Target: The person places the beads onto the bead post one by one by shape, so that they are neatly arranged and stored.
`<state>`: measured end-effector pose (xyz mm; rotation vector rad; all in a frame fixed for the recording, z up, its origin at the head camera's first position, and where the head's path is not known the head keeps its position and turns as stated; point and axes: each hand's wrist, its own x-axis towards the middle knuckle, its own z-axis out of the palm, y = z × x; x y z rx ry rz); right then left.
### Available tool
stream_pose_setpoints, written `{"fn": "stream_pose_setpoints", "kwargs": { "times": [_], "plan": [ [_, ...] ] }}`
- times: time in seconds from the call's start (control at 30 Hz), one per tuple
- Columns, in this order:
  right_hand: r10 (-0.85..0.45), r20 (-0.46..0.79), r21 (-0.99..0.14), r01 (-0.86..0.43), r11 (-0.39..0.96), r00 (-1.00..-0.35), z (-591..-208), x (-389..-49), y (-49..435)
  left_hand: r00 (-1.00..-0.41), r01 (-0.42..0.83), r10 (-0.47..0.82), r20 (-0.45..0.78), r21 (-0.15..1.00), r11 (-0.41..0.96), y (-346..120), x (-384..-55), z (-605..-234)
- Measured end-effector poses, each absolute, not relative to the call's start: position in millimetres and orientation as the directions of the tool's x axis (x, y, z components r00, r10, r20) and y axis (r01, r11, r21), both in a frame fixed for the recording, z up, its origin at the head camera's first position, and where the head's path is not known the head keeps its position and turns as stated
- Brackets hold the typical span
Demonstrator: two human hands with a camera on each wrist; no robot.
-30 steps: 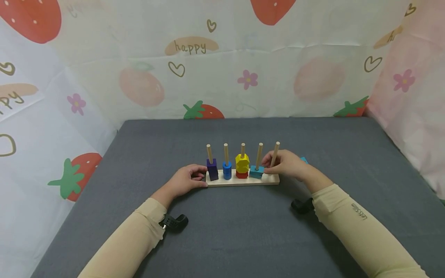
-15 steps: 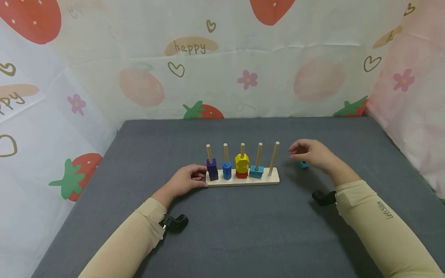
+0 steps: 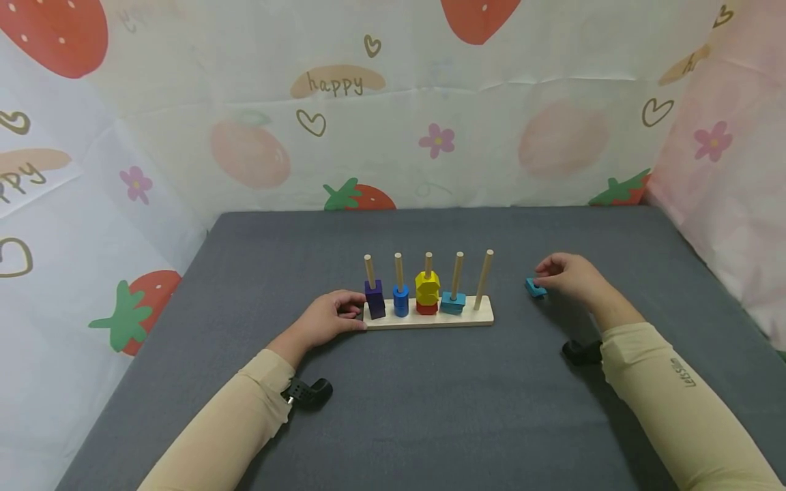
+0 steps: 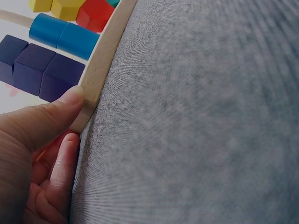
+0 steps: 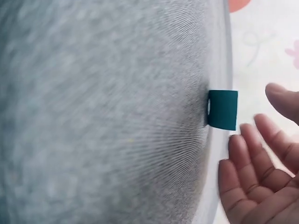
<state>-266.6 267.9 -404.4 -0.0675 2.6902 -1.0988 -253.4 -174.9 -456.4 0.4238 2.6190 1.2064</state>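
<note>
My left hand (image 3: 325, 317) grips the left end of a wooden stacking-peg base (image 3: 430, 324); in the left wrist view the thumb (image 4: 70, 98) presses its edge. Five upright pegs carry dark purple square blocks (image 3: 375, 300), blue round blocks (image 3: 401, 301), yellow blocks (image 3: 428, 288) above a red block (image 3: 428, 309), and teal blocks (image 3: 453, 304); the rightmost peg (image 3: 484, 279) carries none. Right of the base, my right hand (image 3: 571, 276) hovers at a loose teal block (image 3: 535, 289) on the table. In the right wrist view its fingers are spread, apart from that block (image 5: 223, 110).
A dark grey cloth covers the table (image 3: 417, 409). Behind it hangs a pale curtain (image 3: 479, 136) printed with strawberries, hearts and flowers. Black straps with devices (image 3: 310, 392) sit on both wrists.
My right hand has left the rightmost peg and moved right to the loose teal block, which now shows more fully. The left hand has stayed on the base.
</note>
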Motion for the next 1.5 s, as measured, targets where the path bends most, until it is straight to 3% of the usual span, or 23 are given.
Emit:
{"fn": "stream_pose_setpoints", "kwargs": {
  "times": [0.2,0.97,1.5],
  "plan": [
    [-0.128,-0.247,-0.658,0.069,0.750,-0.961,-408.6,-268.1,268.4,-0.931,0.163,0.355,-0.083,0.775,0.610,-174.4,-251.8,-453.4],
    [-0.223,-0.219,-0.612,-0.044,0.789,-0.950,-415.9,-277.7,257.7,-0.931,0.180,0.358,-0.065,0.771,0.610,-174.3,-252.8,-454.0],
    [-0.234,-0.250,-0.564,-0.055,0.824,-0.940,-411.2,-272.2,266.6,-0.932,0.174,0.355,-0.073,0.770,0.614,-175.2,-253.4,-455.6]
  ]
}}
